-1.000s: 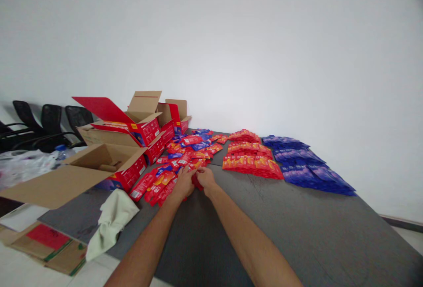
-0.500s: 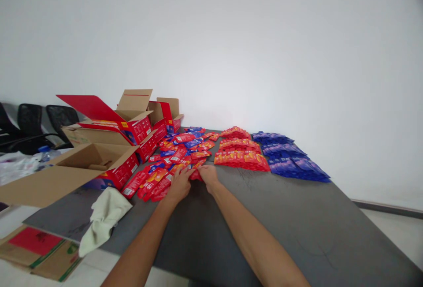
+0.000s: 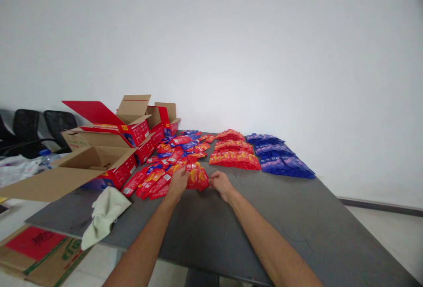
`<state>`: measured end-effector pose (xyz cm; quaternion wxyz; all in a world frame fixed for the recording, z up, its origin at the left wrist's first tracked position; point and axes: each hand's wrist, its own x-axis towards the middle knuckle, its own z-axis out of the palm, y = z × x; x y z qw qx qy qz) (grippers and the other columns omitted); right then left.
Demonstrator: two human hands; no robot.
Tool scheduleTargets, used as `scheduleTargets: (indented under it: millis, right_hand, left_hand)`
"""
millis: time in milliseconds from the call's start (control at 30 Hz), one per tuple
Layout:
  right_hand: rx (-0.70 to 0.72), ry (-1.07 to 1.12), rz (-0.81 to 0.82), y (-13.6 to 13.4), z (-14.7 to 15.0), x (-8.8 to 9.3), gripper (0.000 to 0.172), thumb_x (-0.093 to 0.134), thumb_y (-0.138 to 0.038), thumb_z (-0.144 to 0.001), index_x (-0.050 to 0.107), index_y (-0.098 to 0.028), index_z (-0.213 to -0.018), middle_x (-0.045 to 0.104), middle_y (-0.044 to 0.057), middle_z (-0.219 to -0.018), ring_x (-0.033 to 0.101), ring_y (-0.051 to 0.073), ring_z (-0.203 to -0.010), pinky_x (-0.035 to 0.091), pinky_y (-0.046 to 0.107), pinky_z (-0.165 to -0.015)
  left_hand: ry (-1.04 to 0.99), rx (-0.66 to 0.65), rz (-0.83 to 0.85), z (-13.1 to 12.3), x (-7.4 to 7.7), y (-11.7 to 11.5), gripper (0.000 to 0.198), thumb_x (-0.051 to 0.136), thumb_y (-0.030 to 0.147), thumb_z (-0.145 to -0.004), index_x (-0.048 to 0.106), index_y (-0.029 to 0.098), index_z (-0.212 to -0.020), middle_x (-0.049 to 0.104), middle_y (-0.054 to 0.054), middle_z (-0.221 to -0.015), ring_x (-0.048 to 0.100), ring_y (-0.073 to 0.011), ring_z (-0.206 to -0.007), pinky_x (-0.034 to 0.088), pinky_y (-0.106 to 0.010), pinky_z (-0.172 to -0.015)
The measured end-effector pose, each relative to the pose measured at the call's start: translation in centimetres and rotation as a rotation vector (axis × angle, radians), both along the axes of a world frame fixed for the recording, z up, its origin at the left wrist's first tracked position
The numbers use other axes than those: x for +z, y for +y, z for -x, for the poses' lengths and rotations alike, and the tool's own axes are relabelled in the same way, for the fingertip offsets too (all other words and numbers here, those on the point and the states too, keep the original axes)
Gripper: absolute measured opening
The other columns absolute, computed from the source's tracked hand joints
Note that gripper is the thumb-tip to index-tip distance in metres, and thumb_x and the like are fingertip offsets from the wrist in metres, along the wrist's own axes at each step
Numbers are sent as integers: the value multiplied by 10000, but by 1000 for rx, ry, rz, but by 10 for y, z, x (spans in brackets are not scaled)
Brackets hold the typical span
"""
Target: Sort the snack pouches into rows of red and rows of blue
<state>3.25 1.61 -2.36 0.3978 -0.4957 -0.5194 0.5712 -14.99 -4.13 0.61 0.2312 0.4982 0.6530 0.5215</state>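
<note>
Red packets [image 3: 193, 176] with orange fruit prints are held fanned between my two hands, upright over the table. My left hand [image 3: 179, 182] grips their left side, fingers closed. At the right edge, my right hand [image 3: 220, 183] pinches a corner of the outer packet between thumb and fingers. Left of them lies a loose heap of red and blue packets [image 3: 161, 180]. Beyond my right hand, red packets [image 3: 235, 159] lie in overlapping rows. Blue packets [image 3: 287, 166] are laid in similar rows farther right.
Open red cartons [image 3: 124, 170] stand along the left side, flaps spread. A pale cloth [image 3: 105, 216] hangs over the front left edge of the grey table [image 3: 264, 225]. Flattened cardboard [image 3: 46, 251] lies below. Black chairs [image 3: 59, 124] and a white wall [image 3: 251, 49] are behind.
Red packets have come up from the heap's near right edge and now face me, fanned. My right hand has moved right and lower, away from my left. The view shifted slightly.
</note>
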Motion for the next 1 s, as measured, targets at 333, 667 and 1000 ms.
scheduleTargets:
  millis: [333,667,1000]
  right_hand:
    - [135,-284,-82,-23,-86,2,218,607,-113,-583,636,-166,-793,622,-18,-600,540,112,-523,360,200,-509]
    - [-24,-81,-361,-23,-115,24,440,552,-572,-828,682,-153,-855,660,18,-717,539,134,-623,388,216,-558]
    - [38,27,-295,-31,-114,10,487,566,-640,-817,662,-163,-847,661,23,-735,559,143,-631,417,217,-568]
  left_hand:
    - [-255,-163,77,-74,6,1,206,586,350,-690,541,173,-594,540,32,-547,451,-101,-489,279,-217,-484]
    - [-435,-430,139,-135,5,13,194,677,293,-638,650,143,-758,641,-8,-638,545,-121,-513,380,-218,-499]
    - [-418,-284,-17,-147,-8,42,434,664,578,-691,558,160,-642,543,27,-558,458,-95,-489,318,-208,-465]
